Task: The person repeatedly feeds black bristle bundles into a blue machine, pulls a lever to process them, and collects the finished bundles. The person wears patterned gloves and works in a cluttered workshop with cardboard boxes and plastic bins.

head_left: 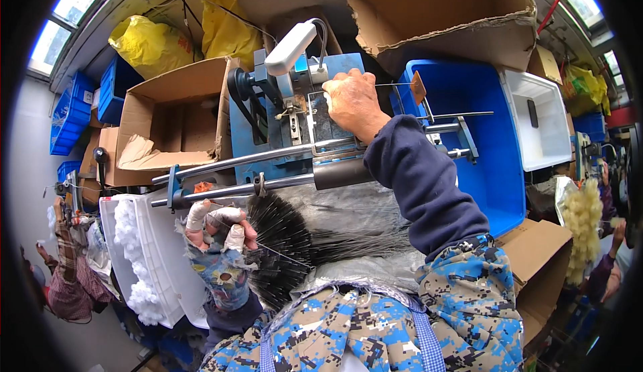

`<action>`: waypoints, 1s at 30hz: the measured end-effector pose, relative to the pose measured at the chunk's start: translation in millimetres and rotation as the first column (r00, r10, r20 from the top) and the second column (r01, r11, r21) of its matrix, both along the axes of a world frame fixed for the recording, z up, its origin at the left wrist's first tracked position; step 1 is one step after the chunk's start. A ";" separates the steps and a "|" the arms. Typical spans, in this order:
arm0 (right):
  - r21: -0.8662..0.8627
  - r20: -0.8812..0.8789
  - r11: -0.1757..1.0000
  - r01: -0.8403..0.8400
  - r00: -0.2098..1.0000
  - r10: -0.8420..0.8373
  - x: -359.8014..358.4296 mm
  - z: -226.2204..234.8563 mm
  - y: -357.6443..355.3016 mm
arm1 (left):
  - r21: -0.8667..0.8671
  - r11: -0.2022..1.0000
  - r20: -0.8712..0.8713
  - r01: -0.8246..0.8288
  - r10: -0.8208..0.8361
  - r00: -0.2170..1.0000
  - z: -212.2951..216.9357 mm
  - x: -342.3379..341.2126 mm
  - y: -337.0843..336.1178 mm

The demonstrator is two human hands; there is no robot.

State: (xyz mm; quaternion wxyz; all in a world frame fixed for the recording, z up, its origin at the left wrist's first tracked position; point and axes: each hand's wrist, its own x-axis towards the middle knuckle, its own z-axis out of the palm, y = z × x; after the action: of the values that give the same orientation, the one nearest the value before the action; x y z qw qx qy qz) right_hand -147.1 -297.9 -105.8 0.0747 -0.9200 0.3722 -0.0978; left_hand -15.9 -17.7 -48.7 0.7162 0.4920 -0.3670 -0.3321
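Observation:
A blue bench machine point(251, 127) with steel guide rods stands in front of me. My right hand point(355, 104) is closed over its metal top plate, fingertips curled out of sight. What it holds, if anything, is hidden. A thin rod beside that hand runs right to an orange-brown flap point(418, 88). My left hand point(221, 226) has white tape round its fingers and is closed on a thin wire point(284, 256), which slants down to the right. Next to it fans a bundle of black bristles point(278, 234). Loose thin wires point(362, 243) lie on a grey sheet point(348, 204) over my lap.
Left stand a cardboard box point(171, 114) and a white crate point(171, 265) with fluffy white tufts. A blue bin point(492, 164), a white tub point(539, 117) and a big carton point(449, 20) are to the right. A white lamp point(291, 48) overhangs the machine. People work at both sides.

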 end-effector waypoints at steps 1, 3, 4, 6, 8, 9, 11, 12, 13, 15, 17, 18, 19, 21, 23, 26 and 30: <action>-0.006 -0.009 1.000 0.008 1.000 -0.008 -1.7 1.6 0.8 | 0.012 1.000 -0.003 0.005 -0.005 1.000 0.7 -1.4 0.1; -0.079 0.034 0.997 0.019 0.999 -0.017 -10.5 2.7 4.7 | 0.006 0.998 -0.048 0.060 -0.059 0.997 3.1 1.9 3.7; -0.148 0.083 0.989 0.022 0.997 -0.010 -18.2 1.4 10.0 | -0.014 0.998 -0.041 0.064 -0.065 0.997 3.4 3.2 3.7; -0.167 0.061 0.986 0.006 0.998 0.005 -38.3 3.8 21.9 | -0.040 0.997 -0.057 0.070 -0.073 0.996 0.2 6.5 4.6; -0.079 0.056 0.997 0.014 0.998 -0.010 -43.8 5.2 31.4 | -0.029 0.999 -0.071 0.026 -0.028 0.997 -2.8 6.4 3.3; 0.001 0.032 1.000 0.032 0.999 -0.032 -41.9 8.0 34.1 | -0.011 1.000 -0.062 0.000 0.000 0.998 -1.6 4.7 -1.3; -0.007 0.011 0.998 0.058 0.998 -0.058 -40.4 9.0 36.7 | 0.005 1.000 -0.036 -0.022 0.022 0.999 4.6 -12.1 -12.5; 0.025 0.037 0.997 0.071 0.997 -0.072 -39.6 5.7 36.4 | -0.009 1.000 0.014 0.025 -0.025 1.000 6.2 -15.2 -15.6; 0.057 0.062 0.995 0.081 0.995 -0.084 -38.2 5.0 36.6 | -0.021 0.997 0.065 0.070 -0.069 0.996 7.7 -16.2 -17.5; 0.071 0.055 0.995 0.068 0.996 -0.072 -34.5 6.7 39.7 | -0.010 0.999 0.023 0.053 -0.053 0.998 8.7 -14.2 -14.5; 0.093 0.063 0.994 0.057 0.996 -0.063 -25.3 5.4 43.4 | -0.015 1.000 -0.018 -0.007 0.007 1.000 4.2 -9.8 -11.2; 0.077 0.104 0.996 0.049 0.993 -0.057 -18.9 3.9 47.0 | -0.030 0.999 -0.045 -0.017 0.016 0.999 4.8 -8.8 -9.6; 0.022 0.116 0.999 0.033 0.993 -0.036 -12.1 0.1 50.5 | -0.020 1.000 -0.030 -0.015 0.014 0.999 5.1 -8.3 -8.0; 0.035 0.147 0.999 0.018 0.989 -0.023 3.4 1.2 58.0 | -0.003 1.000 0.001 -0.007 0.007 1.000 6.2 -7.1 -6.1; 0.060 0.091 0.998 -0.027 0.996 0.022 19.0 7.1 65.4 | 0.025 0.999 -0.008 -0.029 0.030 1.000 12.2 -14.3 -10.3; 0.051 0.094 0.997 -0.064 0.994 0.059 22.4 3.2 66.3 | 0.065 0.995 0.002 -0.070 0.070 0.998 20.8 -20.4 -12.9; 0.054 -0.005 0.995 -0.080 0.997 0.080 -16.9 7.1 43.2 | 0.030 0.995 0.048 -0.092 0.090 0.995 10.6 -0.5 -0.9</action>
State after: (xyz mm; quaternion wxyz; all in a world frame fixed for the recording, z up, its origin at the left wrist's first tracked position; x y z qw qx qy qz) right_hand -164.0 -254.7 -98.7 0.1021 -0.9321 0.3379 -0.0815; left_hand -16.4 -18.6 -38.0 0.7139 0.5272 -0.3553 -0.2936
